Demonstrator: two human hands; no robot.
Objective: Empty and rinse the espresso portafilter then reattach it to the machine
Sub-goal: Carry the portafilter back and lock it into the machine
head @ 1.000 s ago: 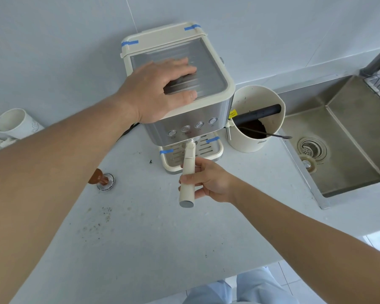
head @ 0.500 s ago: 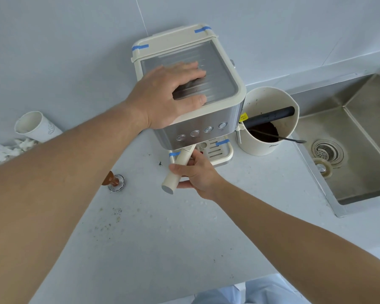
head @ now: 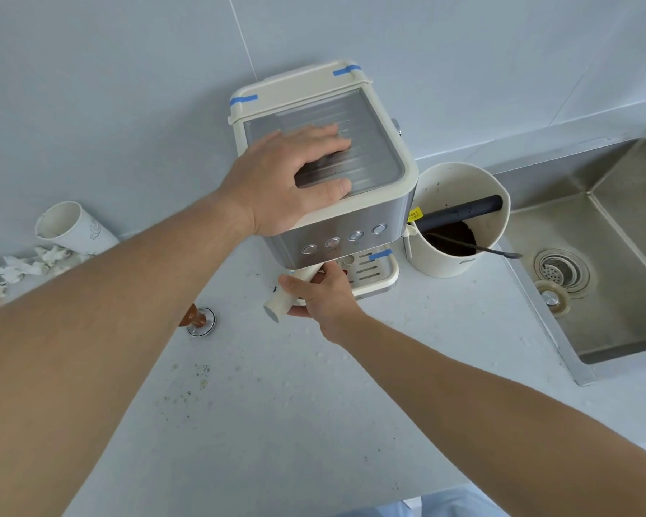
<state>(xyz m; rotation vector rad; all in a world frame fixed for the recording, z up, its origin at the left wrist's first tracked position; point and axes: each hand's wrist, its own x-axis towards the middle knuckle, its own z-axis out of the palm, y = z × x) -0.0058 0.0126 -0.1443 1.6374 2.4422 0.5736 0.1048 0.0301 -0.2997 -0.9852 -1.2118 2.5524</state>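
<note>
A cream and steel espresso machine (head: pixel 373 218) stands against the wall. My left hand (head: pixel 295 177) lies flat on its top, fingers spread, pressing down. The portafilter's cream handle (head: pixel 282 302) sticks out from under the machine's front, pointing left and toward me. My right hand (head: pixel 325 292) is wrapped around that handle. The portafilter's basket end is hidden under the machine.
A cream knock box (head: pixel 459 218) with dark grounds, a black bar and a spoon stands right of the machine. A steel sink (head: pixel 612 274) lies at the right. A tamper (head: pixel 198 319) sits on the counter at left, near a tipped paper cup (head: pixel 71 229) and crumpled paper.
My right hand has swung the portafilter handle from pointing straight toward me round to the left. My left hand has stayed pressed on the machine top.
</note>
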